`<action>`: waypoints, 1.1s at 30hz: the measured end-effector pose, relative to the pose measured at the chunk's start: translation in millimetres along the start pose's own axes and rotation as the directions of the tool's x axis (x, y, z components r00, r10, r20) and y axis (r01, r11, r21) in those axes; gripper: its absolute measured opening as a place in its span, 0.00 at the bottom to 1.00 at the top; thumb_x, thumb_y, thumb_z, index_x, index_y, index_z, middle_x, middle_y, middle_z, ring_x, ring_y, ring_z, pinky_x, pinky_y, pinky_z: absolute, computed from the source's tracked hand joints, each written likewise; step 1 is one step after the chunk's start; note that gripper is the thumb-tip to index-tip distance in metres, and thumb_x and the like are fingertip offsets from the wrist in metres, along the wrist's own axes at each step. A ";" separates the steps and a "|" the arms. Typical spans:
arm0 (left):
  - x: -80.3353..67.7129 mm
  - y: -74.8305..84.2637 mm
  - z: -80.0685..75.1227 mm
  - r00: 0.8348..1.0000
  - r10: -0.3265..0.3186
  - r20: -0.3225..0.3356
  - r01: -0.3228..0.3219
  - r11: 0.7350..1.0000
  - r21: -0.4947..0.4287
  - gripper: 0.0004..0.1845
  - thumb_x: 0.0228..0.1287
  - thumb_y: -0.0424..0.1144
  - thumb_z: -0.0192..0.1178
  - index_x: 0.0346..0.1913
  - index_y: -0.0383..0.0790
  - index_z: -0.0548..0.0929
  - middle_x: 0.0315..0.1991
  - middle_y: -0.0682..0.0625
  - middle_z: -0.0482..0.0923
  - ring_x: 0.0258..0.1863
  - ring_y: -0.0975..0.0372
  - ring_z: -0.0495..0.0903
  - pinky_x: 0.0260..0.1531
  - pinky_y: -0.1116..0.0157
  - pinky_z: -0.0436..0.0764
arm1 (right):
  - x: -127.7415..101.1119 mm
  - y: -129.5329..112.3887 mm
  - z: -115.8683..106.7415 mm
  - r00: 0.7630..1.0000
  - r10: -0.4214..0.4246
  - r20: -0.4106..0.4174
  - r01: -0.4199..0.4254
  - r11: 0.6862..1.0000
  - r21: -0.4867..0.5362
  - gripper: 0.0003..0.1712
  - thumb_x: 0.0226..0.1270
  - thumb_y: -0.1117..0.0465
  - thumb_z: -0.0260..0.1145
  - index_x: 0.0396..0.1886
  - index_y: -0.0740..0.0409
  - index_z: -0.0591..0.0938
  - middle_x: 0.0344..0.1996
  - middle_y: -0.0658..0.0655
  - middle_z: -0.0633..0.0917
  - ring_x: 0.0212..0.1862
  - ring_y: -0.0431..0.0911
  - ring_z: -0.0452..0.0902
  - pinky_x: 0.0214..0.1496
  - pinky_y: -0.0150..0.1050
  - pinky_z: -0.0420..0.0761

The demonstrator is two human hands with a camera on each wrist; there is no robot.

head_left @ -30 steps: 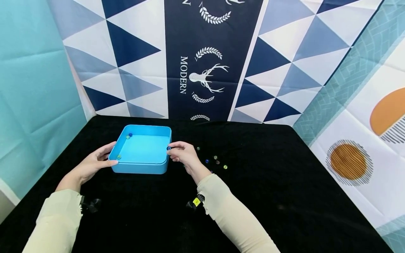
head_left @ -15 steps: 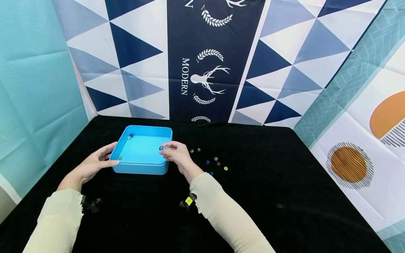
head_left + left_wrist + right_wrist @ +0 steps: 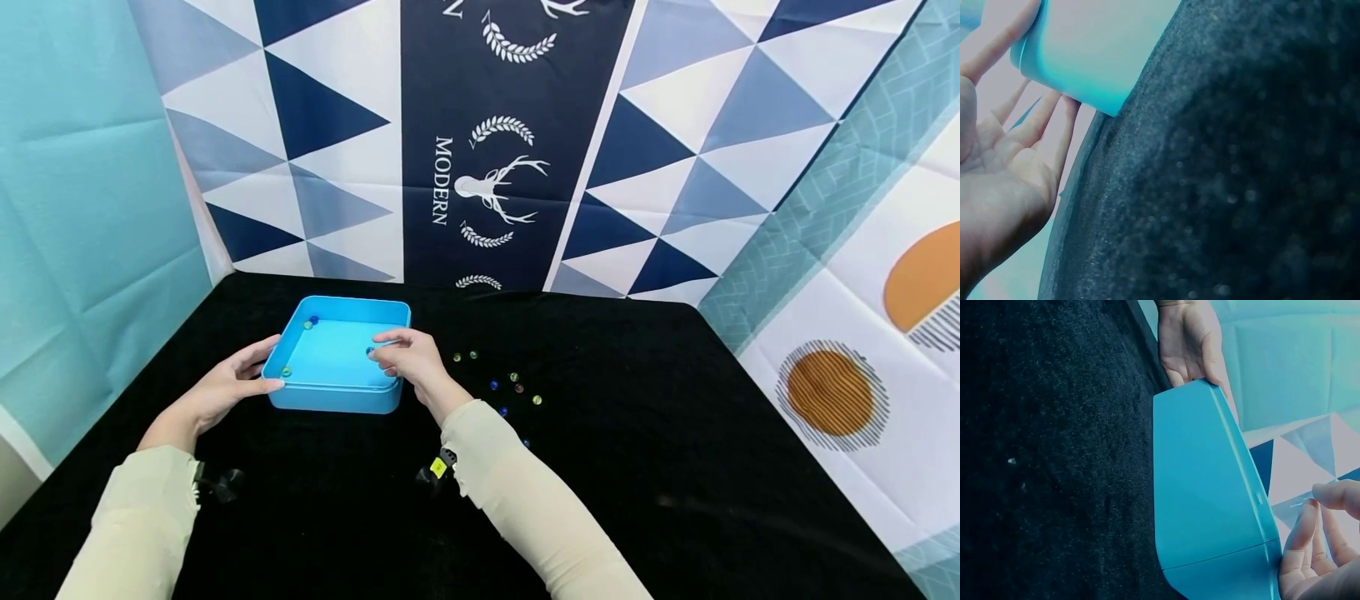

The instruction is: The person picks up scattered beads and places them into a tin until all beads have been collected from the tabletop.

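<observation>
A light-blue rectangular box point(image 3: 333, 400) sits on the black cloth, with a few marbles inside. My left hand point(image 3: 217, 390) grips its left side, thumb at the front corner and fingers along the outer wall. The left wrist view shows this hand point(image 3: 1019, 156) against the box's corner. Over the right part of the box is my right hand point(image 3: 414, 362), a blue marble point(image 3: 370, 351) at its thumb and finger tips. In the right wrist view the right thumb and finger point(image 3: 1302, 531) come together above the box rim. A dark-blue marble point(image 3: 314, 320) lies in the box's far left corner.
Several loose marbles lie on the black cloth right of the box, among them a yellow-green marble point(image 3: 537, 400) and a blue marble point(image 3: 494, 385). Patterned cloth hangings point(image 3: 337, 200) stand behind the table and at both sides.
My right hand has moved left from the box's right rim to over its inside, carrying the blue marble. The left hand keeps its hold on the box.
</observation>
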State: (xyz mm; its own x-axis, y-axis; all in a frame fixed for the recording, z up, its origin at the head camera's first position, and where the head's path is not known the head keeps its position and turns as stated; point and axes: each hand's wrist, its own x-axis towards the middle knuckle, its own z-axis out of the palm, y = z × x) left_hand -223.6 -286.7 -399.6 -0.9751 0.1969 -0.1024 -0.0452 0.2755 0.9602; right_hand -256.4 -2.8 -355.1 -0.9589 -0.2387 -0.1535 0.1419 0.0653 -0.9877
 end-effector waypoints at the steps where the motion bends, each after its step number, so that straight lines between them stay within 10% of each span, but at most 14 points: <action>1: 0.2 -0.1 0.1 1.000 -0.001 0.001 0.001 1.000 -0.001 0.46 0.62 0.40 0.61 0.74 0.40 0.42 0.72 0.35 0.41 0.67 0.41 0.47 0.60 0.40 0.53 | 0.1 0.3 -0.2 1.000 0.001 -0.002 -0.001 1.000 -0.001 0.16 0.53 0.69 0.68 0.44 0.63 0.83 0.26 0.53 0.83 0.24 0.42 0.73 0.28 0.31 0.75; 33: 0.5 -1.5 1.8 1.000 -0.005 -0.004 0.005 1.000 0.006 0.46 0.62 0.41 0.62 0.74 0.42 0.42 0.72 0.35 0.41 0.66 0.41 0.48 0.60 0.41 0.53 | -33.0 19.0 -40.4 0.997 -0.064 0.045 0.062 0.997 0.051 0.17 0.52 0.72 0.66 0.45 0.69 0.80 0.23 0.52 0.80 0.22 0.41 0.71 0.26 0.30 0.73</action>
State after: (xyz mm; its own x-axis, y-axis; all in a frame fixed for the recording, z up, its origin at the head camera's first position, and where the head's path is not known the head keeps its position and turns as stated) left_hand -223.6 -285.3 -401.6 -0.9757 0.1913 -0.1065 -0.0493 0.2818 0.9582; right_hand -232.0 45.4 -367.6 -0.9539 -0.2860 -0.0910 0.0947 0.0010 -0.9955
